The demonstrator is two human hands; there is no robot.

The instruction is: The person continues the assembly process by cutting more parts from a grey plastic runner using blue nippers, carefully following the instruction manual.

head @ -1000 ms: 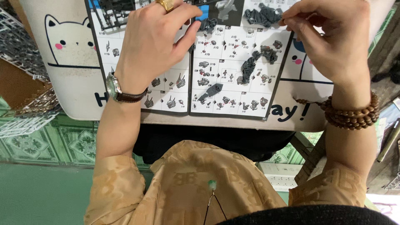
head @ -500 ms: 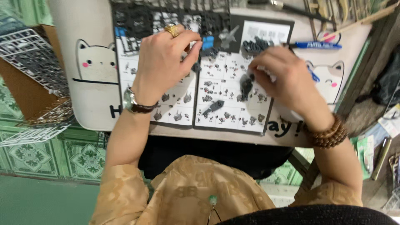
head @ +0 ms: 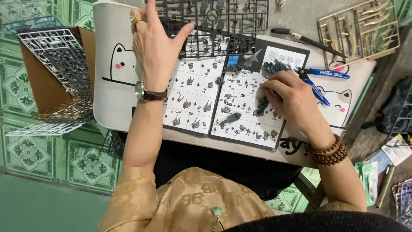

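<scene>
Green patterned floor tiles under a cat-print worktop [head: 116, 81], instruction booklet [head: 223, 103] spread open in the middle. Left hand [head: 156, 47] splayed open, empty, over the dark parts sprue [head: 214, 25] just past the booklet. Right hand [head: 294, 101] curled on the booklet's right page, pinching a small grey piece [head: 261, 105], mostly hidden by fingers. Can't make out its shape.

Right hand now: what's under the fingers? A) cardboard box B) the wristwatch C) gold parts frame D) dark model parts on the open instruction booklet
D: the right hand rests its fingers on small dark model parts lying on the open instruction booklet.
</scene>
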